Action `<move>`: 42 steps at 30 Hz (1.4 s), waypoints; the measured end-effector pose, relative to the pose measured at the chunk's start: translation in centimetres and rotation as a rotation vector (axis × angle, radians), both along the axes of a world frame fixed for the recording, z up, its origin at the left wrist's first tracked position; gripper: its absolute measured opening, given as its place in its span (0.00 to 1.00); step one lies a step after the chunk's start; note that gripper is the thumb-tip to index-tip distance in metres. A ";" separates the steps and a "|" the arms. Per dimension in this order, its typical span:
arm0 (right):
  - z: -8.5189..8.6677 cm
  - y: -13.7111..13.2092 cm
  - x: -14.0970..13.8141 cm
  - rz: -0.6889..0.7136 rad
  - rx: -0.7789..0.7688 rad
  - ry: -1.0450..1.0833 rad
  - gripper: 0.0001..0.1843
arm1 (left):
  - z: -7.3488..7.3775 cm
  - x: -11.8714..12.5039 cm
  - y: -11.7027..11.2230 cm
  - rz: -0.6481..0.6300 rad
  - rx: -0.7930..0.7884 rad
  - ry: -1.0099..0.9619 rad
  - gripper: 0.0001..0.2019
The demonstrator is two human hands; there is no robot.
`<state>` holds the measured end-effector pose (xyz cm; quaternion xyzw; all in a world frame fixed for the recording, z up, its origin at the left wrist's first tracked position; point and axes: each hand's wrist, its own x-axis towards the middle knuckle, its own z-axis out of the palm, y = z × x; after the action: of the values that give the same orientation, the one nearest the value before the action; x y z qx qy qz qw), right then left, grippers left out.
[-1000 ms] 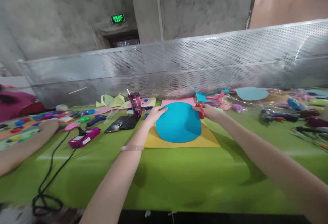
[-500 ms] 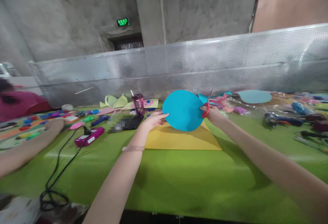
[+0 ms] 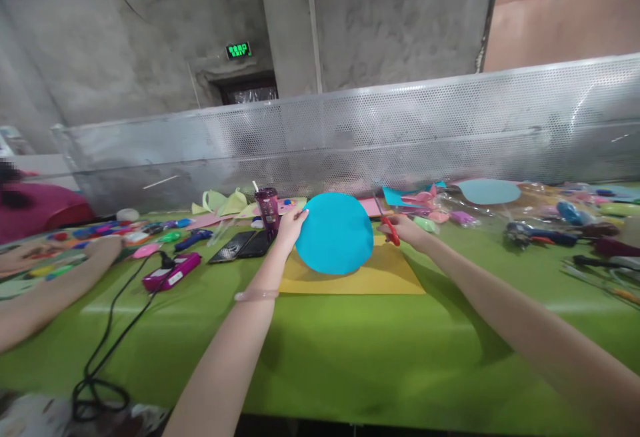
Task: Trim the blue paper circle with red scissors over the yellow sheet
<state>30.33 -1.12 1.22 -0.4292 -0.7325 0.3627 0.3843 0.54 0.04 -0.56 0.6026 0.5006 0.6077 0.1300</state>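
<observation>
A round sheet of blue paper (image 3: 335,233) is pinched at its left edge by my left hand (image 3: 291,225), thumb on the front face. It is held up, facing me, over a yellow sheet of paper (image 3: 350,283) on the green table. Just right of the disc, my right hand (image 3: 406,231) is closed around the red handles of a pair of scissors (image 3: 391,229). The scissors' blades point up and away, apart from the disc's edge. The fingers of my left hand behind the paper are hidden.
Left of the yellow sheet stand a dark drink cup (image 3: 269,213) with a straw and a phone (image 3: 254,245). A purple power strip (image 3: 171,272) trails a black cord. Another person's arm (image 3: 75,287) rests among colourful pieces. Plastic packets and a glue gun (image 3: 540,234) lie right.
My right hand has let go of the blue disc's right edge and moved slightly left, scissors still held. The disc has shifted left and down in my left hand.
</observation>
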 end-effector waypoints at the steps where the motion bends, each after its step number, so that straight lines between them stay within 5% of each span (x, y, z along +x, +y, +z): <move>1: 0.0 0.1 0.1 -0.009 0.016 -0.026 0.06 | 0.1 0.0 -0.1 0.002 0.008 0.017 0.14; 10: -1.2 1.4 -0.2 -0.019 0.104 -0.094 0.06 | 0.9 0.3 -1.1 0.036 0.066 0.143 0.13; 42: 0.0 -0.8 -1.0 0.041 0.027 -0.109 0.06 | 1.3 0.4 -1.8 0.032 0.029 0.172 0.13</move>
<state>29.33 -1.88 1.18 -0.4282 -0.7656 0.3368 0.3421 0.96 -1.72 0.73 0.6462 0.5106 0.5631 0.0679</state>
